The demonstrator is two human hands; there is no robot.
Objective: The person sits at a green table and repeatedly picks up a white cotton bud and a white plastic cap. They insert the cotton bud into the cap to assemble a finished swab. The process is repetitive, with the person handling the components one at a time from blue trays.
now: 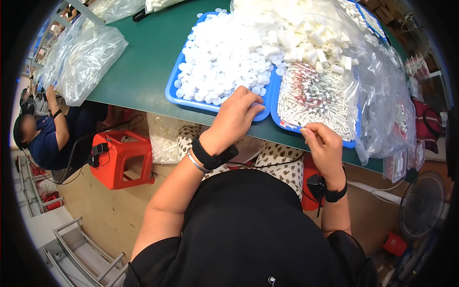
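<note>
Small white round caps (pixel 224 57) are filling the left blue tray (pixel 173 91); left hand (pixel 234 117) is resting spread on them, right hand (pixel 322 143) is pinching a thin white tube (pixel 302 125).

At twelve o'clock from our left hand (pixel 235 115) we see the flat white discs (pixel 224 62), heaped loose in a blue tray (pixel 173 83); our fingertips rest on the heap's near edge. At twelve o'clock from our right hand (pixel 324 146) lie thin white tubes with red marks (pixel 318 100), piled crisscross in a second blue tray (pixel 276 112).
</note>
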